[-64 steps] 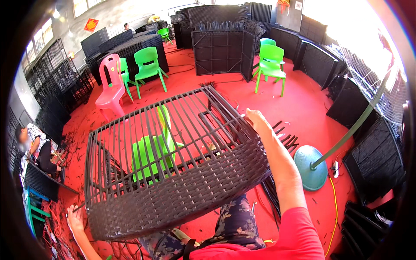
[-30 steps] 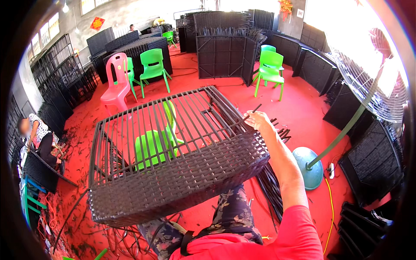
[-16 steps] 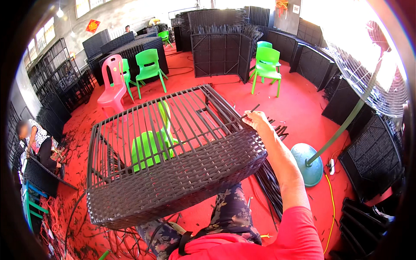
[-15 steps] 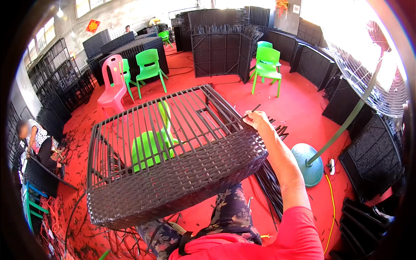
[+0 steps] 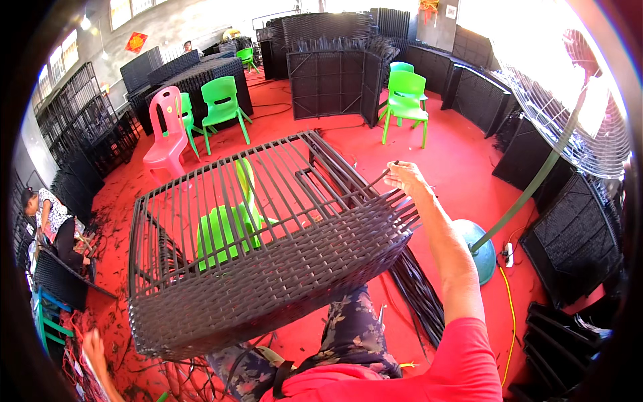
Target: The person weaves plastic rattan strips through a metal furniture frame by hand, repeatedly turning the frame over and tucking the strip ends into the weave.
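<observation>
A black woven frame slants across my lap, its near part closely woven and its far part bare parallel bars. My right hand is at the frame's right edge, fingers pinched on a dark wicker strip just above the bars. Several loose strip ends stick out of the weave just below that hand. My left hand is off to the lower left, apart from the frame; it is small and its fingers do not show clearly. Under the bars a green chair shows through.
A bundle of long black strips lies on the red floor beside my right leg. To the right stands a fan with a round blue base and a yellow cable. Another person sits at far left. Woven panels stand behind.
My left hand has come into view at the lower left. My right hand has lifted slightly from the woven edge, and loose strip ends now stick out beneath it.
</observation>
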A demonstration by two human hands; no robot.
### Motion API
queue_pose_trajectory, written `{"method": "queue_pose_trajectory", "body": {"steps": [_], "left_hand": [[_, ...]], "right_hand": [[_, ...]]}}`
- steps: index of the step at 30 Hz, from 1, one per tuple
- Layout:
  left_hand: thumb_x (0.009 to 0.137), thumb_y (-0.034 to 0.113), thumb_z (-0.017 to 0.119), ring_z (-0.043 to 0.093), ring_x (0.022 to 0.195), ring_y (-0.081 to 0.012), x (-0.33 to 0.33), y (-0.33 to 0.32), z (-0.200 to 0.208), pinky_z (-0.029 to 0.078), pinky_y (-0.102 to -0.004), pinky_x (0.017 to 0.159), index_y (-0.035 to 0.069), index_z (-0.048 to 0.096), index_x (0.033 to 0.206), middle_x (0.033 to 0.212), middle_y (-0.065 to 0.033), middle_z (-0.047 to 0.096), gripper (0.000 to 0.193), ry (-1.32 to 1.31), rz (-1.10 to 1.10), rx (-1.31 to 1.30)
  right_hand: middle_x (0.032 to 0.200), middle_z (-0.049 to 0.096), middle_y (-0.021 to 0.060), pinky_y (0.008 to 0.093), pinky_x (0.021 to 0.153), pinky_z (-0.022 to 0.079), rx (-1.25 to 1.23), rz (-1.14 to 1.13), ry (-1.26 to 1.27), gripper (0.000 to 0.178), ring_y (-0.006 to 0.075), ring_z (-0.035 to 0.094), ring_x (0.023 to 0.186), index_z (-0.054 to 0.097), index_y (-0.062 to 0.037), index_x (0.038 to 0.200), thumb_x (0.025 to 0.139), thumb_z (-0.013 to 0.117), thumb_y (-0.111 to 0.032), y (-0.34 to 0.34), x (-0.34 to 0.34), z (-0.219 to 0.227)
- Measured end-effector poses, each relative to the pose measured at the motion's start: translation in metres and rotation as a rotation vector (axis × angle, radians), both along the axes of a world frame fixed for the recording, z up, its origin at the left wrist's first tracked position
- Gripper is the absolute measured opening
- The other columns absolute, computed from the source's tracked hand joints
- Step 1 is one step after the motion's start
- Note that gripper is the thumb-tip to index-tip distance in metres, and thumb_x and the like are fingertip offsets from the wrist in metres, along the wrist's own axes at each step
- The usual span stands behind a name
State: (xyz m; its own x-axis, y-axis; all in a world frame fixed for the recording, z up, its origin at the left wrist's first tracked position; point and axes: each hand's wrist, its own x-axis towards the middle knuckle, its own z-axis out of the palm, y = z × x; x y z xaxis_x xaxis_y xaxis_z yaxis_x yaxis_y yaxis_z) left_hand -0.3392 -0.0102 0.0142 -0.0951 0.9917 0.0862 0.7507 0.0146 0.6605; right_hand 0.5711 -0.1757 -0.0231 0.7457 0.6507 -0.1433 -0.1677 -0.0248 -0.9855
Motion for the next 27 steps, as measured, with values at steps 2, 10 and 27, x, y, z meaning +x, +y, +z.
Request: {"method": "queue_pose_trajectory", "body": {"steps": [2, 10, 27], "left_hand": [[0.087, 0.022, 0.050, 0.054, 0.077, -0.0120, 0.148, -0.023, 0.028, 0.044, -0.0261, 0.070, 0.001, 0.058, 0.096, 0.084, -0.0044, 0.059, 0.024, -0.102, -0.259, 0.319], [0.083, 0.035, 0.056, 0.043, 0.114, -0.0311, 0.464, -0.039, -0.007, 0.033, -0.0388, 0.095, -0.001, 0.047, 0.118, 0.119, -0.0193, 0.047, 0.052, 0.242, -1.026, 0.442], [0.081, 0.051, 0.049, 0.036, 0.116, -0.0358, 0.506, -0.077, -0.023, 0.020, -0.0486, 0.100, 0.000, 0.047, 0.119, 0.121, -0.0199, 0.044, 0.064, 0.454, -1.063, 0.269]], "right_hand": [[0.089, 0.058, 0.0106, 0.0337, 0.074, 0.054, 0.054, 0.048, 0.026, 0.021, 0.0202, 0.058, 0.082, 0.055, 0.0031, 0.094, 0.083, 0.057, -0.014, 0.014, -0.003, -0.003], [0.056, 0.042, -0.0057, 0.0230, 0.046, 0.030, 0.007, -0.280, -0.462, 0.022, 0.0048, 0.039, 0.052, 0.057, -0.0075, 0.072, 0.084, 0.049, -0.024, -0.016, 0.045, -0.009], [0.122, 0.048, 0.0125, 0.0397, 0.091, 0.041, 0.305, 0.363, 0.479, 0.071, 0.0258, 0.048, 0.110, 0.039, -0.0032, 0.127, 0.085, 0.032, -0.060, -0.057, 0.027, -0.058]]}}
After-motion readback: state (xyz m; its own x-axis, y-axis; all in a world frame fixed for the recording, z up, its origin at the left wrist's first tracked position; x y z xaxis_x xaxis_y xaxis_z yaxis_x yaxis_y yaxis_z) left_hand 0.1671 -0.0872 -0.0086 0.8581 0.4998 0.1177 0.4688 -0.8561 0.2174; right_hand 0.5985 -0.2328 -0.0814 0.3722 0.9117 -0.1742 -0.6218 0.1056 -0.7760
